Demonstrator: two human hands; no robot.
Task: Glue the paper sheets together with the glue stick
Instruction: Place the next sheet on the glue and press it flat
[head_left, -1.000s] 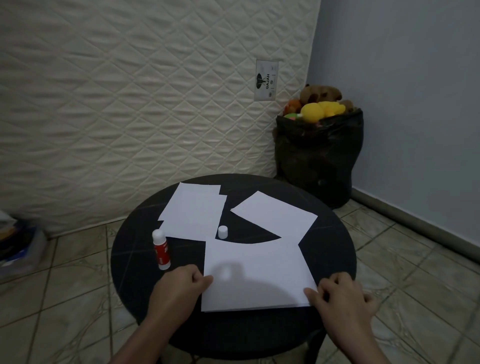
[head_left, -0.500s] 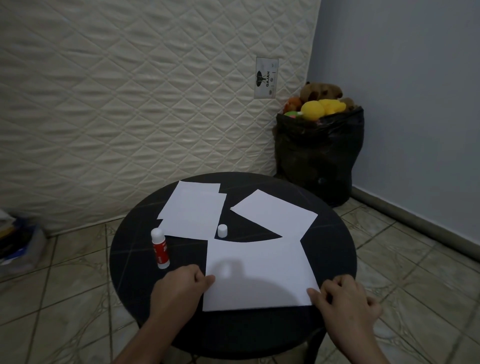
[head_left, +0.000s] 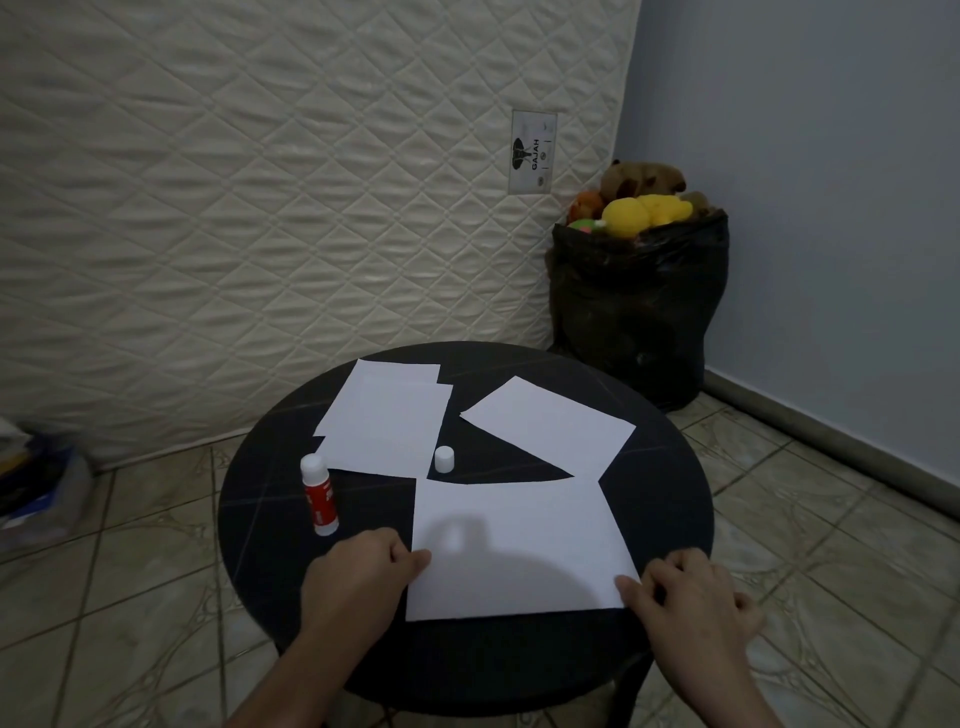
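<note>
A large white paper sheet (head_left: 519, 545) lies flat at the near side of the round black table (head_left: 670, 499). My left hand (head_left: 361, 571) pinches its left edge with curled fingers. My right hand (head_left: 691, 597) grips its near right corner. Two overlapping white sheets (head_left: 387, 421) lie at the far left, and one more sheet (head_left: 550, 426) lies at the far right, its near corner under the large sheet. A red glue stick (head_left: 319, 496) with a white top stands upright just beyond my left hand. Its white cap (head_left: 444, 459) stands apart between the sheets.
A quilted mattress (head_left: 260, 208) leans against the wall behind the table. In the right corner a black bag (head_left: 634, 306) holds soft toys. Stacked items (head_left: 36, 488) sit on the tiled floor at the far left.
Both hands stay at the near sheet's edges. My right hand has slid slightly toward the near right corner. The sheet, glue stick and cap have not moved.
</note>
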